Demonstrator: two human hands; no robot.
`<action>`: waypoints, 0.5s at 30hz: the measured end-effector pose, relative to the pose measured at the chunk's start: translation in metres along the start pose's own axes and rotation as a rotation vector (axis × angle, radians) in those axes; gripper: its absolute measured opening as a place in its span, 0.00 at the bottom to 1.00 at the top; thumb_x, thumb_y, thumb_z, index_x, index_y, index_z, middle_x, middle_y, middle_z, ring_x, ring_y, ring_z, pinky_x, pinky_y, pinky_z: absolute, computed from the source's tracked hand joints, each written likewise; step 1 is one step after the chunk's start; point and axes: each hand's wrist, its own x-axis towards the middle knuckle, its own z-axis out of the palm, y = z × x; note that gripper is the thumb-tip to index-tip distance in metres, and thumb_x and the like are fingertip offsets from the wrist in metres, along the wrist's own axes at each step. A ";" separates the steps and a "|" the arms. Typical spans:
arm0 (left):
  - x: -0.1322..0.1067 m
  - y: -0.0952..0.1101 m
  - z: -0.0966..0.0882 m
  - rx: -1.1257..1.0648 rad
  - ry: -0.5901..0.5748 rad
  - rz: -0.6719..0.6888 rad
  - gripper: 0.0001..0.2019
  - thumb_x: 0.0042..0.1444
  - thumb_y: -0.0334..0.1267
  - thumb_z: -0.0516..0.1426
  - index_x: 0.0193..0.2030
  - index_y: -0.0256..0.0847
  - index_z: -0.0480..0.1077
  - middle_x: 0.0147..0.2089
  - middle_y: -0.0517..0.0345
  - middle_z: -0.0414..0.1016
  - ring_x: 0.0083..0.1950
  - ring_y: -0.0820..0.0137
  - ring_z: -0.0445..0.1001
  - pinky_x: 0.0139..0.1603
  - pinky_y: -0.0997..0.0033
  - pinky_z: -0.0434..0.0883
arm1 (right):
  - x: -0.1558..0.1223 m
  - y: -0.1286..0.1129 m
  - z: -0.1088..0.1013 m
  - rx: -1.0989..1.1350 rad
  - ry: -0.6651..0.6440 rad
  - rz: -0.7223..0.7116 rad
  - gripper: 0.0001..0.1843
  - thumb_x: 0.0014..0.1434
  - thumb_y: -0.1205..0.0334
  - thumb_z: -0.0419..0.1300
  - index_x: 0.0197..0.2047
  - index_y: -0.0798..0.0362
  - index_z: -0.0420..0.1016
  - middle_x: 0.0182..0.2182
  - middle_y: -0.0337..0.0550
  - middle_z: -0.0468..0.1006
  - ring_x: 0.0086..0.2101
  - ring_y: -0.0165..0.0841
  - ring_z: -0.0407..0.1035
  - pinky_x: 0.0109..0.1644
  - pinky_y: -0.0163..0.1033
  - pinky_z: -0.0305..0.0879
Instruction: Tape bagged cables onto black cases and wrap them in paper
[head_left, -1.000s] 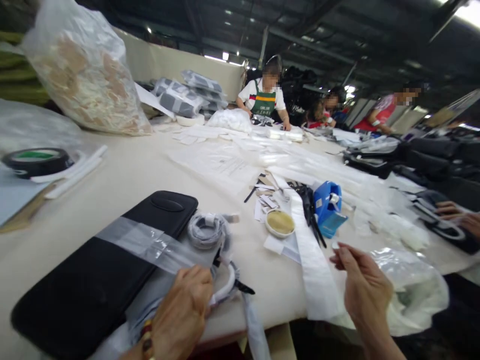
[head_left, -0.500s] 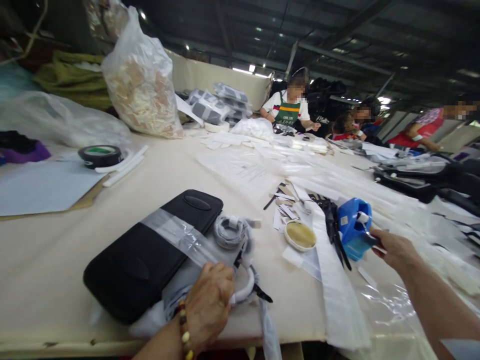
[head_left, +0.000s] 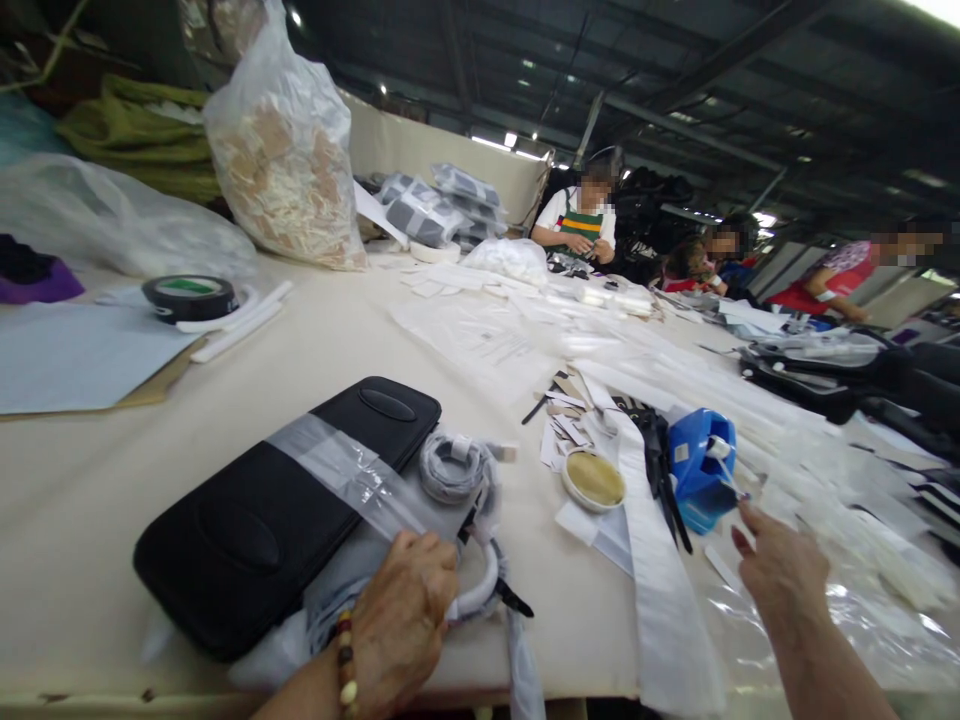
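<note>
A black padded case (head_left: pixel 225 540) with oval raised patches lies at a slant on the table, a clear plastic band (head_left: pixel 322 465) across its middle. My left hand (head_left: pixel 409 610), with a bead bracelet, is closed on the end of that band at the case's right side. Close by are a coiled grey cable (head_left: pixel 454 468) in wrap and a white curved handle (head_left: pixel 480 585). My right hand (head_left: pixel 784 560) is empty, fingers apart, just right of a blue cut-open plastic container (head_left: pixel 697 460). A dark tool (head_left: pixel 720 497), its kind unclear, leans out of the container.
Right of the case sit a round tin (head_left: pixel 594 478), paper scraps (head_left: pixel 566 420) and a long white strip (head_left: pixel 664 590). At left lie a roll of black tape (head_left: pixel 189 297) and grey sheets (head_left: pixel 82 355). A stuffed plastic bag (head_left: pixel 289 170) stands behind. Several people work across the table.
My right hand has let go of the dark tool at the blue container and drawn back toward me. My left hand keeps its hold on the band. The view has shifted slightly.
</note>
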 end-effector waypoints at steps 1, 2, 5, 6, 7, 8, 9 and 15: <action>0.000 0.000 -0.001 -0.002 -0.039 -0.023 0.06 0.44 0.26 0.55 0.21 0.38 0.64 0.30 0.60 0.68 0.36 0.68 0.62 0.41 0.66 0.58 | -0.004 0.003 0.005 0.031 -0.003 0.064 0.13 0.61 0.57 0.56 0.47 0.54 0.68 0.43 0.44 0.72 0.38 0.32 0.70 0.39 0.41 0.70; 0.001 0.001 -0.002 -0.006 -0.086 -0.051 0.06 0.44 0.26 0.55 0.22 0.38 0.64 0.31 0.60 0.68 0.37 0.68 0.62 0.42 0.65 0.58 | -0.006 0.006 0.010 0.053 -0.001 0.126 0.13 0.62 0.58 0.55 0.47 0.55 0.68 0.41 0.43 0.73 0.36 0.31 0.70 0.37 0.40 0.70; 0.002 0.003 -0.006 -0.016 -0.152 -0.076 0.06 0.45 0.26 0.55 0.23 0.38 0.64 0.33 0.59 0.69 0.39 0.67 0.62 0.43 0.64 0.56 | -0.005 0.007 0.017 0.078 0.021 0.250 0.10 0.61 0.58 0.56 0.41 0.57 0.70 0.34 0.39 0.73 0.30 0.27 0.69 0.33 0.36 0.69; 0.002 0.003 -0.005 -0.019 -0.144 -0.071 0.06 0.45 0.26 0.55 0.23 0.38 0.64 0.33 0.59 0.69 0.38 0.67 0.62 0.43 0.64 0.56 | -0.004 0.006 0.015 0.064 0.034 0.268 0.09 0.61 0.58 0.56 0.38 0.56 0.70 0.32 0.38 0.73 0.29 0.27 0.68 0.32 0.35 0.68; 0.002 0.002 -0.004 -0.021 -0.122 -0.065 0.06 0.45 0.25 0.55 0.22 0.38 0.63 0.32 0.60 0.69 0.38 0.67 0.61 0.43 0.64 0.56 | -0.004 0.004 0.012 0.041 0.051 0.276 0.08 0.60 0.59 0.57 0.35 0.56 0.70 0.29 0.37 0.72 0.27 0.26 0.67 0.32 0.36 0.67; 0.002 0.001 -0.002 -0.022 -0.093 -0.053 0.07 0.45 0.25 0.55 0.22 0.38 0.63 0.32 0.60 0.68 0.38 0.68 0.61 0.43 0.65 0.55 | -0.005 0.001 0.007 0.012 0.066 0.274 0.08 0.58 0.60 0.59 0.31 0.56 0.70 0.26 0.36 0.71 0.26 0.27 0.66 0.32 0.37 0.65; 0.002 0.000 0.001 -0.021 -0.065 -0.042 0.07 0.46 0.25 0.55 0.22 0.38 0.63 0.31 0.60 0.68 0.37 0.68 0.61 0.42 0.65 0.55 | -0.008 -0.002 0.003 -0.018 0.078 0.260 0.08 0.56 0.61 0.60 0.27 0.55 0.70 0.23 0.37 0.70 0.26 0.29 0.65 0.33 0.38 0.64; 0.008 -0.001 0.002 0.067 -0.141 -0.017 0.06 0.51 0.30 0.57 0.24 0.37 0.66 0.34 0.59 0.70 0.38 0.68 0.62 0.41 0.66 0.55 | -0.087 -0.041 0.002 0.063 -0.048 0.083 0.13 0.45 0.51 0.62 0.31 0.51 0.74 0.25 0.40 0.74 0.29 0.35 0.67 0.36 0.41 0.61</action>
